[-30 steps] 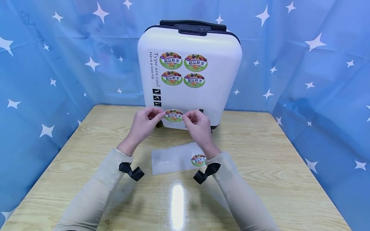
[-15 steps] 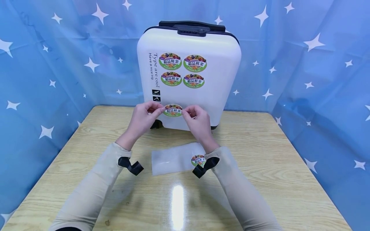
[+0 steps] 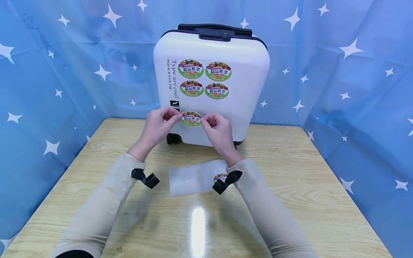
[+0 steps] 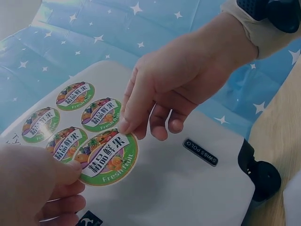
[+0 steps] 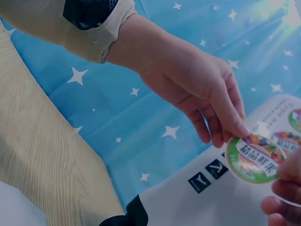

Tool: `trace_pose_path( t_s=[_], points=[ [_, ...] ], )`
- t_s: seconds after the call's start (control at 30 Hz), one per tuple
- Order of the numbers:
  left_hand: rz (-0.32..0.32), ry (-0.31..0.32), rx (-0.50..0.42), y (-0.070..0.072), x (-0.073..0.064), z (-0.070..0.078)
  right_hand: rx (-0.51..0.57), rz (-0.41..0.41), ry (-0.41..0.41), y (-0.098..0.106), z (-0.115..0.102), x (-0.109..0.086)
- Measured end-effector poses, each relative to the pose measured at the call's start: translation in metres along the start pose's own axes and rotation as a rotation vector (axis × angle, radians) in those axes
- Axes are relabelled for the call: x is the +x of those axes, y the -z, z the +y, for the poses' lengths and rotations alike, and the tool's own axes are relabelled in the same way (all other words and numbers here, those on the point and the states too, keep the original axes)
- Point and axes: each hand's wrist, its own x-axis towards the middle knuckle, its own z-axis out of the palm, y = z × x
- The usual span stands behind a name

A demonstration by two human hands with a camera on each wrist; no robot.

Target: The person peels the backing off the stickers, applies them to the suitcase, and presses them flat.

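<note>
Between my two hands an oval fruit sticker (image 3: 191,118) is stretched level in front of the lower half of a white suitcase (image 3: 238,107). My left hand (image 3: 158,125) pinches its left end between thumb and forefinger. The right end is pinched the same way by my right hand (image 3: 219,132). In the left wrist view the held sticker (image 4: 107,157) overlaps one of the stuck ones. Higher on the suitcase, several matching stickers are stuck in two rows, among them an upper left sticker (image 3: 190,68) and a lower right sticker (image 3: 217,91).
On the wooden table (image 3: 290,179) lies a pale backing sheet (image 3: 190,179) carrying one more sticker (image 3: 220,177), partly covered by the right wrist's black strap (image 3: 227,182). The suitcase stands upright against a blue star-patterned curtain (image 3: 129,64). A dark wheel (image 4: 264,180) shows at its lower corner.
Both hands have risen along the suitcase front with the sticker, bringing it closer below the lower row and slightly left. The backing sheet stays where it was.
</note>
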Motion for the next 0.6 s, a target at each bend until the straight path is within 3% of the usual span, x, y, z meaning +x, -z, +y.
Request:
trace_pose_path(
  t_s=[0.6],
  points=[
    [0.017,0.030,0.038,-0.001,0.018,-0.004,-0.015,0.049,0.038,-0.008,0.006,0.019]
  ],
)
